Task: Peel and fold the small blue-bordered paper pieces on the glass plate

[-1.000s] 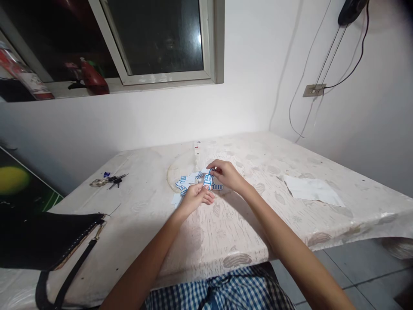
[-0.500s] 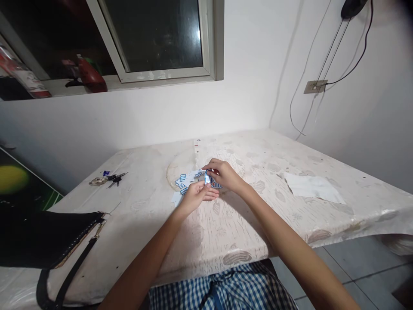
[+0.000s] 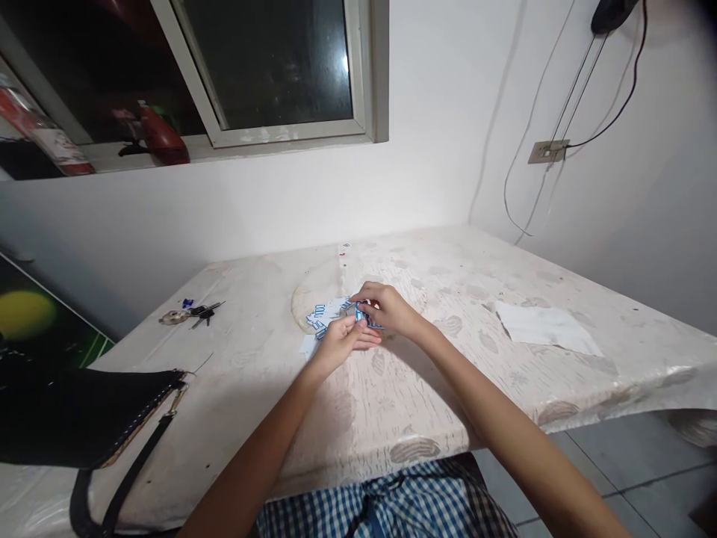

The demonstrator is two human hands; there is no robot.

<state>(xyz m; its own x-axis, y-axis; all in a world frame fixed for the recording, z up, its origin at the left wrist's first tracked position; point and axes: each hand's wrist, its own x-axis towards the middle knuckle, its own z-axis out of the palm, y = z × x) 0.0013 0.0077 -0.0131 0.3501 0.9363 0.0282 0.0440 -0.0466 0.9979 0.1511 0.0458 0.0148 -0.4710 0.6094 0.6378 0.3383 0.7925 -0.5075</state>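
Near the middle of the table, my left hand (image 3: 343,338) and my right hand (image 3: 388,308) meet around a small blue-and-white paper piece (image 3: 360,312). My right thumb and fingers pinch its upper part, while my left thumb presses it from below with the left fingers stretched behind. Fingers cover much of the piece, so its full shape is hidden. Just left of it lies a loose pile of white paper cut-outs with blue outlines (image 3: 320,317), partly behind my left hand.
On the patterned tablecloth (image 3: 437,396) lie a bunch of keys (image 3: 205,312) at left, a black bag with a strap (image 3: 95,407) at front left, and a white cloth or paper (image 3: 549,329) at right. A wall with a window (image 3: 285,67) stands behind.
The view has shifted slightly. Both hands stay together at the same spot, with the paper piece between them; only small finger movement shows.
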